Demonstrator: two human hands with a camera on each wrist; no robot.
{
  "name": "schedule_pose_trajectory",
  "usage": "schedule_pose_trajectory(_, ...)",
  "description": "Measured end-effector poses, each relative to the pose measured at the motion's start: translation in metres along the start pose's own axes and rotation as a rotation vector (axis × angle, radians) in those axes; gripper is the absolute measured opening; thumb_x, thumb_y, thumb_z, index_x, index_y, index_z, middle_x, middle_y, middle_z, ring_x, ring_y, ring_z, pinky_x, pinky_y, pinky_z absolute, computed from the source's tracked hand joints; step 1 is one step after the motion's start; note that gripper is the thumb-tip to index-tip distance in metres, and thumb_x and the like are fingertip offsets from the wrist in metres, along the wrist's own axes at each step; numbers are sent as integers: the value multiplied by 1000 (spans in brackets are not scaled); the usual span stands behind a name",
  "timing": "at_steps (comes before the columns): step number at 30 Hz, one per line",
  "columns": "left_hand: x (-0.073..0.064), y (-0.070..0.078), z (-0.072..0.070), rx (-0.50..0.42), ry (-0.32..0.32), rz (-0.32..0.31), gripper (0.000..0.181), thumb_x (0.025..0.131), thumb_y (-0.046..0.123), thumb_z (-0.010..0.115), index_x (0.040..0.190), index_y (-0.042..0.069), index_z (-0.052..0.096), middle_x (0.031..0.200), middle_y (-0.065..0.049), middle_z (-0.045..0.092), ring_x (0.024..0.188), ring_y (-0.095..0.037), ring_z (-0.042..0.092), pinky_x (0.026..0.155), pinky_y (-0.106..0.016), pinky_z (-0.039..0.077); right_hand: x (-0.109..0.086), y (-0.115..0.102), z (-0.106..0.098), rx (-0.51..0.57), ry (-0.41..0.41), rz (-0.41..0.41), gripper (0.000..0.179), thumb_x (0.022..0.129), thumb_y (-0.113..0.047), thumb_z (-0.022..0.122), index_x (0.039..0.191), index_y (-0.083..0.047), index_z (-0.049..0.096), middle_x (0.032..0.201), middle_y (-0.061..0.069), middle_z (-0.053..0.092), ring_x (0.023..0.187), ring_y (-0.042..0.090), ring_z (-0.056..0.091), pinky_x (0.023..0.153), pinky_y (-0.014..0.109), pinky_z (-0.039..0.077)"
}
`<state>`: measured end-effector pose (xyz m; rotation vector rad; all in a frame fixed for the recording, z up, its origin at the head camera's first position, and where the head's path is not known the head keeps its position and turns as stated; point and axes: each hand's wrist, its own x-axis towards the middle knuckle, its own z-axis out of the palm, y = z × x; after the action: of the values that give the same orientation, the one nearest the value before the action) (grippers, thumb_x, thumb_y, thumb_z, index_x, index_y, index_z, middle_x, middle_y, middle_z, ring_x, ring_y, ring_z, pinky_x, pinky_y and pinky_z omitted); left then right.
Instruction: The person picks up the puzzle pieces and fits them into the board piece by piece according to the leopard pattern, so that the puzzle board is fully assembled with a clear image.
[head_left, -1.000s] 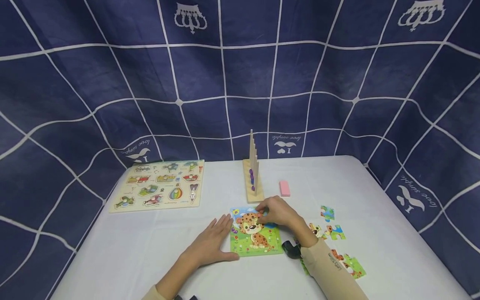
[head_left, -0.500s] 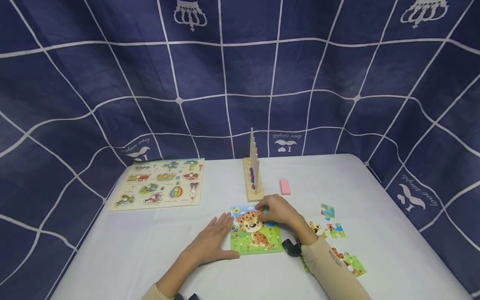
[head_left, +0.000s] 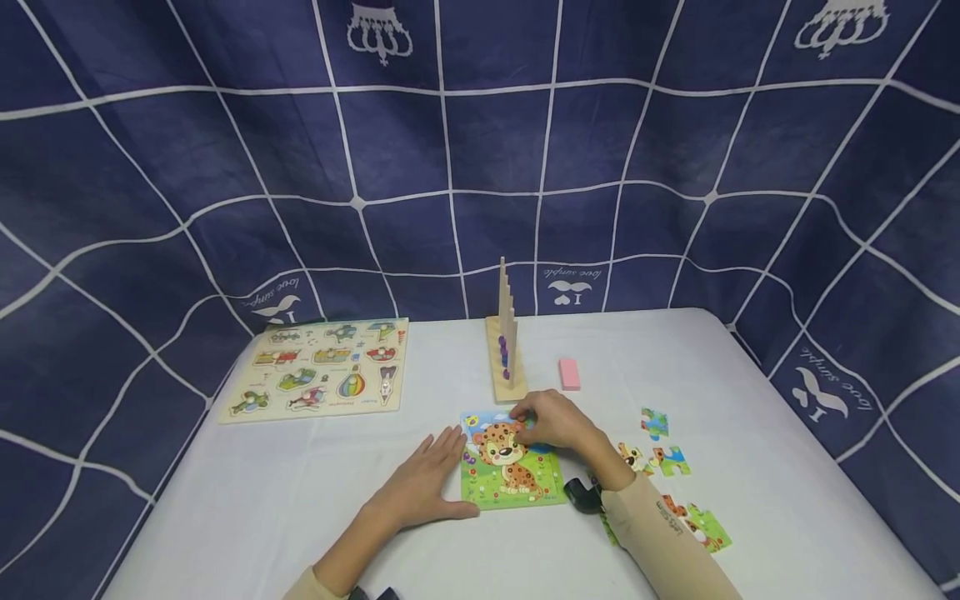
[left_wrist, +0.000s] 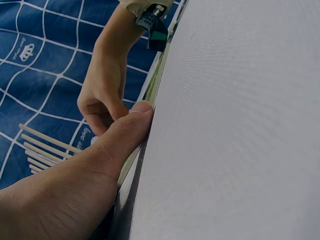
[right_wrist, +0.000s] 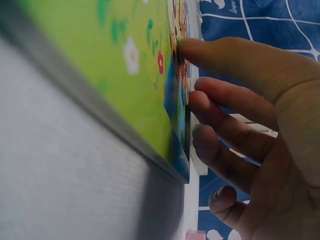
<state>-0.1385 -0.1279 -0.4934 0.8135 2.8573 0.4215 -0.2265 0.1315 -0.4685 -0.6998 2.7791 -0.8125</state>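
Now left hand point(head_left: 422, 490), fingers point(head_left: 451, 443) straight, touches one puzzle point(head_left: 486, 493); right hand point(head_left: 558, 420) pinches one piece point(right_wrist: 184, 82).

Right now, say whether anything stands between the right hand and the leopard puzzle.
Nothing visible does: the right hand is over the upper right part of the leopard puzzle; the left hand lies at its left edge, not between them.

Both hands point(head_left: 422, 482) point(head_left: 558, 421) touch the leopard puzzle point(head_left: 516, 479) on a white table point(head_left: 292, 500)

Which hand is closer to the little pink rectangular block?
Right. The right hand is just this side of the pink rectangular block; the left hand is farther away, to its left, at the square leopard-picture puzzle.
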Motion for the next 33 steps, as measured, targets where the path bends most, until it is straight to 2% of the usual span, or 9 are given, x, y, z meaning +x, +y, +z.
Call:
schedule_pose_trajectory(10, 0, 0, 0, 3, -5, -4, 113, 75, 81, 54, 154, 5, 26, 162, -12, 22, 151, -28, 22, 124, -46, 21, -1, -1, -1, -1, 8, -10, 40, 68, -26, 86, 104, -15, 74, 90, -7, 70, 81, 8, 58, 76, 31, 51)
schedule_pose_trajectory(22, 0, 0, 1, -10, -3, -6, 113, 75, 81, 54, 154, 5, 26, 162, -12, 22, 151, -27, 20, 124, -46, 20, -1, -4, -3, 5, 2, -3, 43, 68, -28, 86, 107, -13, 73, 88, -8, 68, 79, 8, 57, 73, 27, 50)
schedule_pose_trajectory(33, 0, -1, 3, 2, 3, 0, 113, 75, 81, 54, 154, 5, 26, 162, -13, 22, 151, -28, 21, 124, -46, 21, -9, -4, -10, 2, 22, -38, 39, 69, -22, 85, 105, -12, 73, 88, -5, 68, 78, 10, 57, 70, 26, 48)
